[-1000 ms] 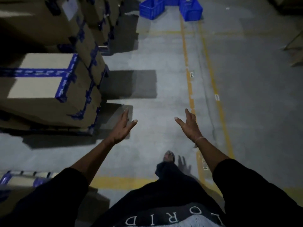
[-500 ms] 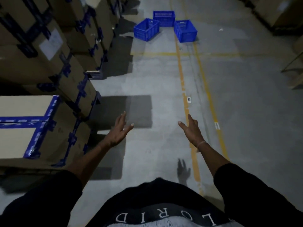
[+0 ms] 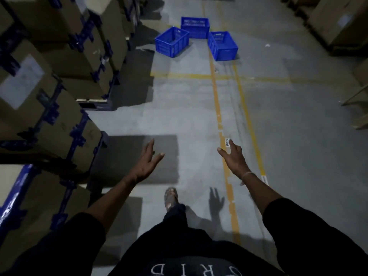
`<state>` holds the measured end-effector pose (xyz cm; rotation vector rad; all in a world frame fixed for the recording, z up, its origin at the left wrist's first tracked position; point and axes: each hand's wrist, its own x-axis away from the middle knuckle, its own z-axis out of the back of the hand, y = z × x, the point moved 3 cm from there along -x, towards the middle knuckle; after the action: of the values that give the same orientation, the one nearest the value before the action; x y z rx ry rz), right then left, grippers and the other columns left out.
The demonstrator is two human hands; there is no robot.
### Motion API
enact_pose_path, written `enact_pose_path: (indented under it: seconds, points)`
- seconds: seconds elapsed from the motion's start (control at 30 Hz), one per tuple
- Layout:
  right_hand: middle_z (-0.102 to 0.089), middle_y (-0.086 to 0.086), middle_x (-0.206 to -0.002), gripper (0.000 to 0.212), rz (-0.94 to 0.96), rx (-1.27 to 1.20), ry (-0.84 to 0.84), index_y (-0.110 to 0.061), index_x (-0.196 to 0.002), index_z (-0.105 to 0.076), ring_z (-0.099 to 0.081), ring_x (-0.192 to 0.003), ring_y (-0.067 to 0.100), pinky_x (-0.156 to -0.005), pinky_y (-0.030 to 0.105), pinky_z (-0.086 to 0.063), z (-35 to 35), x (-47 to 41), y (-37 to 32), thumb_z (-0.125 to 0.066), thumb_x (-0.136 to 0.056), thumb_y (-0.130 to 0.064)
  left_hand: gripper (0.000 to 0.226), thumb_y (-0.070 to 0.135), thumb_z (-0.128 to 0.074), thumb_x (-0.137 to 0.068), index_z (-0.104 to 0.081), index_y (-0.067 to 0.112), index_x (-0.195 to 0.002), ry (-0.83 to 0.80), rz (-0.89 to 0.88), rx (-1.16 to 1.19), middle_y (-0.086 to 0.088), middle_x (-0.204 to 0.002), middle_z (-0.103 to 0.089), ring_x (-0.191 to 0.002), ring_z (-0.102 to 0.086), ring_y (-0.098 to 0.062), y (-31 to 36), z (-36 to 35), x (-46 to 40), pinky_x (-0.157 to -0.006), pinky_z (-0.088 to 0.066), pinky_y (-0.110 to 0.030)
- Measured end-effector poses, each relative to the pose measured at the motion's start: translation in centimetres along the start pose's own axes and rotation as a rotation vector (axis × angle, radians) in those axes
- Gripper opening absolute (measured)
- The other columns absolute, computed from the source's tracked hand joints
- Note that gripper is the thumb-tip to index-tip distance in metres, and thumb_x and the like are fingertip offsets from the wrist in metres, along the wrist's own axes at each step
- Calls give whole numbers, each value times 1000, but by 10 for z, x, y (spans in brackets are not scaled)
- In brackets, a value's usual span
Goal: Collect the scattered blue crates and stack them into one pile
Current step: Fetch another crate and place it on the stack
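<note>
Left hand [image 3: 146,164] and right hand [image 3: 235,158] outstretched, fingers [image 3: 150,145] spread, holding nothing, grey concrete floor [image 3: 189,108], three blue crates [image 3: 172,41] far ahead, cardboard boxes [image 3: 59,80] left

— Surface? 
— Grey concrete floor [image 3: 189,108], yellow lines [image 3: 217,108] painted along it.
— Items resting on it?
— Three blue crates [image 3: 172,41], close together, unstacked; taped cardboard boxes [image 3: 59,116] along the left; a foot [image 3: 170,198].
</note>
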<state>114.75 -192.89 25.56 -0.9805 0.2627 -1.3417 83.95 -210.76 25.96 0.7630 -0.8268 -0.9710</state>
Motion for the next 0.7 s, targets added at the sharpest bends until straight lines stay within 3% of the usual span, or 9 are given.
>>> enact_pose_path:
  seconds: [0.17, 0.27, 0.43, 0.7]
  points:
    - [-17, -4, -160, 85, -25, -8, 2, -31, -157, -16, -31, -144, 23, -112, 39, -30, 4, -104, -51, -52, -88, -67, 79, 42, -53, -101, -7, 19, -161, -32, 25, 11, -2, -168, -5, -140, -42, -24, 5, 35, -128, -107, -33, -27]
    - [-17, -9, -158, 89, -11, -24, 32, -31, -157, -15, -38, -141, 23, -110, 39, -35, 9, -163, -81, -52, -86, -70, 79, 41, -54, -100, -9, 18, -161, -65, -46, -32, -3, -167, -9, -139, -43, -26, 22, 55, -204, -110, -35, -30]
    - [-15, -15, -157, 95, -42, -70, 36, -35, -156, -13, -41, -139, 23, -112, 43, -36, 13, -246, -111, -50, -81, -78, 83, 54, -53, -98, -7, 26, -161, -100, -45, -46, 4, -167, -9, -138, -44, -20, 50, 81, -305, -112, -38, -35]
    - [-14, -9, -158, 92, -54, -74, 44, -31, -157, -11, -41, -137, 27, -108, 43, -38, 42, -418, -140, -53, -86, -71, 83, 58, -50, -97, -4, 30, -161, -113, -22, -61, 8, -167, -8, -140, -43, -16, 73, 88, -483, -110, -37, -33]
